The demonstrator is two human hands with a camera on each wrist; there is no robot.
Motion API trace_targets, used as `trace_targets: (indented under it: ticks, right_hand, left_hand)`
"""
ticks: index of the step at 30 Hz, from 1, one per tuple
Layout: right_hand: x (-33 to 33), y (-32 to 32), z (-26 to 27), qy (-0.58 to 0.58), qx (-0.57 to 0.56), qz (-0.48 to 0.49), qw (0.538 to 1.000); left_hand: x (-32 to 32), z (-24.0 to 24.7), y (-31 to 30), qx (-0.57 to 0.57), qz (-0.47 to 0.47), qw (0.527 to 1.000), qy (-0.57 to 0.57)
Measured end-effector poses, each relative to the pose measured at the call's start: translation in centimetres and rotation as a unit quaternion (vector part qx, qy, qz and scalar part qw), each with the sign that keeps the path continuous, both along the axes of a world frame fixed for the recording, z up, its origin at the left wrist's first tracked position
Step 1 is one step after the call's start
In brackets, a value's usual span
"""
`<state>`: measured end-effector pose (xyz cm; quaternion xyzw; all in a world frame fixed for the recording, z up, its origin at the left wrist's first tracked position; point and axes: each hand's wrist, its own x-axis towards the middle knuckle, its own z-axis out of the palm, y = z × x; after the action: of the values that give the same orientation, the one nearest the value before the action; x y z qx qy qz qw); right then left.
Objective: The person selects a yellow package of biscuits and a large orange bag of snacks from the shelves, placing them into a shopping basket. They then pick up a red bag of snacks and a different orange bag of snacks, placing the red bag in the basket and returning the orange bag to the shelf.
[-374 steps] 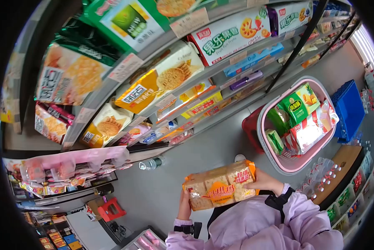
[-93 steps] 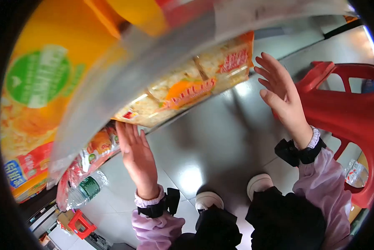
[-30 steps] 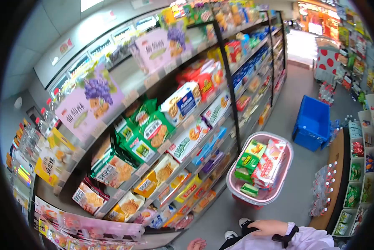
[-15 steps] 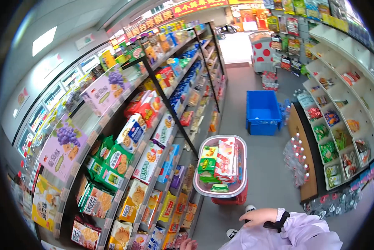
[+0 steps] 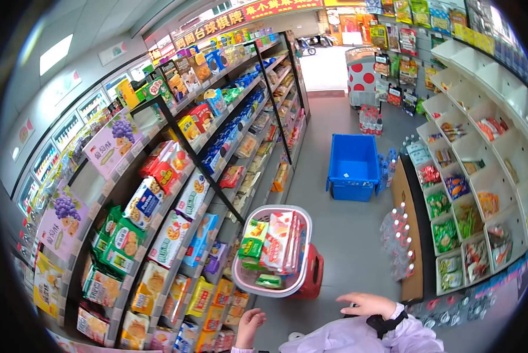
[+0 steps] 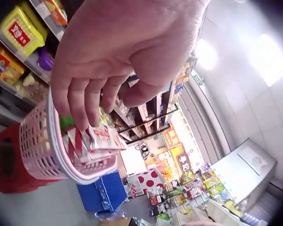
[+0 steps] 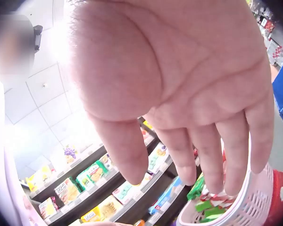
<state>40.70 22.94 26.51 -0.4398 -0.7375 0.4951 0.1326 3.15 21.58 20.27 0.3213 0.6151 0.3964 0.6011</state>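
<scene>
My left hand (image 5: pixel 251 329) is raised near the lower shelves, its fingers loosely bent and holding nothing. In the left wrist view its fingertips overlap the pink basket (image 6: pixel 37 146). My right hand (image 5: pixel 367 305) extends over the floor in front of my body, palm down, with nothing in it; the right wrist view shows relaxed fingers and a separate thumb. Ahead of both hands the basket stands on a red stool (image 5: pixel 315 273). Inside it lie red-and-white snack packs (image 5: pixel 278 241), a green-and-yellow pack (image 5: pixel 253 240) and a small green pack (image 5: pixel 270 280).
Shelves of boxed biscuits (image 5: pixel 168 238) run along the left. A blue crate (image 5: pixel 353 170) sits on the floor beyond the basket. Wrapped water bottles (image 5: pixel 398 244) stand beside a tiered rack of snack bins (image 5: pixel 475 194) on the right. A doorway (image 5: pixel 324 70) opens at the far end.
Earlier both hands held an orange pack of crackers; later it was at a low shelf with the hands apart from it. Since then the view has risen and turned toward the aisle, hands empty.
</scene>
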Motion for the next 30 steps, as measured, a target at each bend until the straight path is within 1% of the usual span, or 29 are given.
trace_targets:
  ticks: [1,3,6,8,11,12,13,15,16,19,20,22,23,24,26,27,30]
  right_hand:
    - [2.0,0.5,0.5,-0.005,0.003,-0.028,1.000]
    - [6.4,1.5,-0.8,0.032,-0.038,-0.105,0.993]
    - [12.8,2.7,-1.6,0.024,-0.042,-0.176,0.983]
    - [16.6,3.5,-2.1,0.024,-0.045,-0.204,0.978]
    - [20.8,4.9,-2.2,0.021,-0.055,-0.238,0.970]
    - [21.7,5.5,-2.0,0.023,-0.062,-0.248,0.966]
    - [22.4,6.1,-2.1,0.025,-0.070,-0.260,0.963]
    - [23.7,7.7,-3.4,0.044,-0.080,-0.264,0.960]
    - [24.0,8.4,-4.1,0.054,-0.086,-0.269,0.958]
    - [24.7,11.1,-5.4,0.081,-0.109,-0.292,0.947]
    - [24.9,12.2,-5.5,0.083,-0.125,-0.296,0.943]
    - [25.4,14.8,-5.3,0.081,-0.151,-0.304,0.937]
    - [25.7,16.1,-5.1,0.068,-0.145,-0.300,0.940]
    - [25.9,17.6,-5.0,0.053,-0.137,-0.296,0.944]
    - [26.5,20.9,-5.6,0.037,-0.127,-0.292,0.947]
    - [26.8,23.2,-5.1,0.017,-0.125,-0.285,0.950]
    - [26.5,29.3,-2.8,-0.041,-0.116,-0.264,0.957]
  left_hand:
    - [2.5,1.0,1.3,-0.002,-0.016,1.000,0.005]
    - [7.0,0.4,4.0,-0.011,-0.063,0.998,0.002]
    - [14.2,1.1,7.4,-0.018,-0.142,0.990,-0.004]
    - [18.6,1.8,10.0,-0.022,-0.199,0.980,-0.018]
    - [22.9,2.4,12.9,-0.009,-0.252,0.968,-0.010]
    - [23.7,2.8,13.8,-0.012,-0.267,0.964,0.007]
    - [24.2,2.2,14.5,-0.004,-0.273,0.962,0.010]
    - [24.9,1.8,16.1,-0.029,-0.262,0.964,0.018]
    - [24.7,0.6,16.8,-0.017,-0.257,0.966,0.013]
    - [24.7,0.7,20.3,-0.048,-0.265,0.962,0.052]
    - [25.0,0.7,21.7,-0.051,-0.250,0.965,0.057]
    - [25.7,0.1,25.3,-0.058,-0.223,0.973,0.015]
    - [25.9,-0.3,27.2,-0.060,-0.207,0.976,-0.009]
    - [25.9,-1.2,29.4,-0.052,-0.236,0.970,0.009]
    - [26.4,-1.8,33.5,-0.003,-0.224,0.974,-0.007]
    - [26.5,-1.8,35.4,0.018,-0.215,0.976,-0.013]
    - [26.0,-1.5,40.7,0.036,-0.207,0.978,0.010]
